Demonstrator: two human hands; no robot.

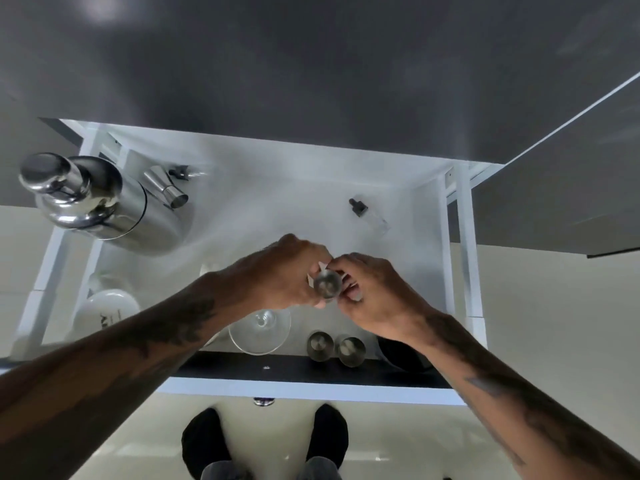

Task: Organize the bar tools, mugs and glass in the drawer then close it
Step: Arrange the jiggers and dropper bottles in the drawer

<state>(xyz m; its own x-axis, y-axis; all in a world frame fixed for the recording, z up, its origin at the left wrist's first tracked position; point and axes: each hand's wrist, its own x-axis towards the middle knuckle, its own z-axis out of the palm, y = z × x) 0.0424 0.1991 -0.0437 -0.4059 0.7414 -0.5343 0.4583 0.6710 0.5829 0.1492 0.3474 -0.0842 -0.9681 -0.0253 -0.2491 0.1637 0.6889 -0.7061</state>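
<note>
both my hands meet over the mid of the open white drawer (pixel 429 202), w/ my left hand (pixel 284 275) and right hand (pixel 377 299) both grasping one small steel cup (pixel 327 285), fingers (pixel 346 268) wrapped round its rim, mouth facing up at me. right under it, nr the front edge, a clear stemmed glass (pixel 259 330) stands upside down, partly hidden by my left forearm. just beside that, 2 more steel cups (pixel 336 346) sit touching each other by the black front strip, and sthg dark and round (pixel 401 355) is tucked under my right wrist, can't tell what. far left: big steel shaker (pixel 90 199) w/ cap on, a steel jigger (pixel 168 188) lying on its side next to it, a small dark-topped pourer (pixel 183 172) behind. a small dropper bottle (pixel 367 214) lies alone toward the back right. white mug (pixel 104 310) at front left has dark lettering, too cut off to read. dark grey counter (pixel 311 81) above the drawer, pale glossy floor (pixel 536 306) below, my dark shoes (pixel 263 434) on it.
</note>
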